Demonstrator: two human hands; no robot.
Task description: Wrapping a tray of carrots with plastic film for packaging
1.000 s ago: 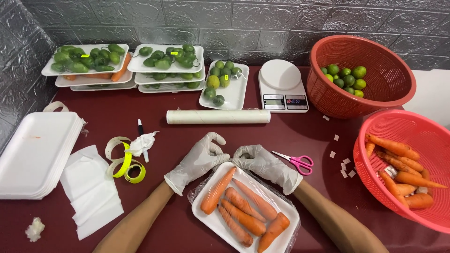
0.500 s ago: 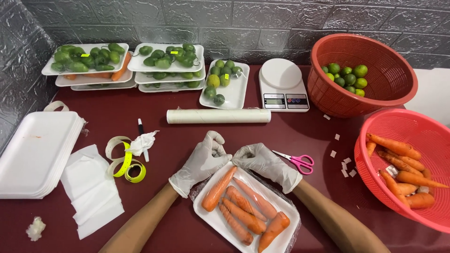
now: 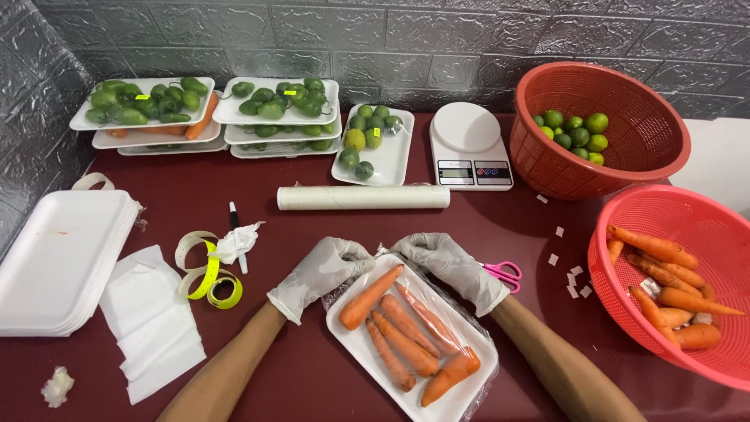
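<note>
White foam tray (image 3: 469,395) of carrots (image 3: 406,332), film-wrapped: light, bendy, slippery. Left hand (image 3: 320,270) and right hand (image 3: 449,262) apparently pinch film at far edge; support underneath.

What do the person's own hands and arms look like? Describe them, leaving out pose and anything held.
The left hand and right hand each wear a thin, pale whitish disposable glove, wrinkled and ending just past the wrist. Both forearms are bare: no sleeves, watch or jewellery show.
</note>
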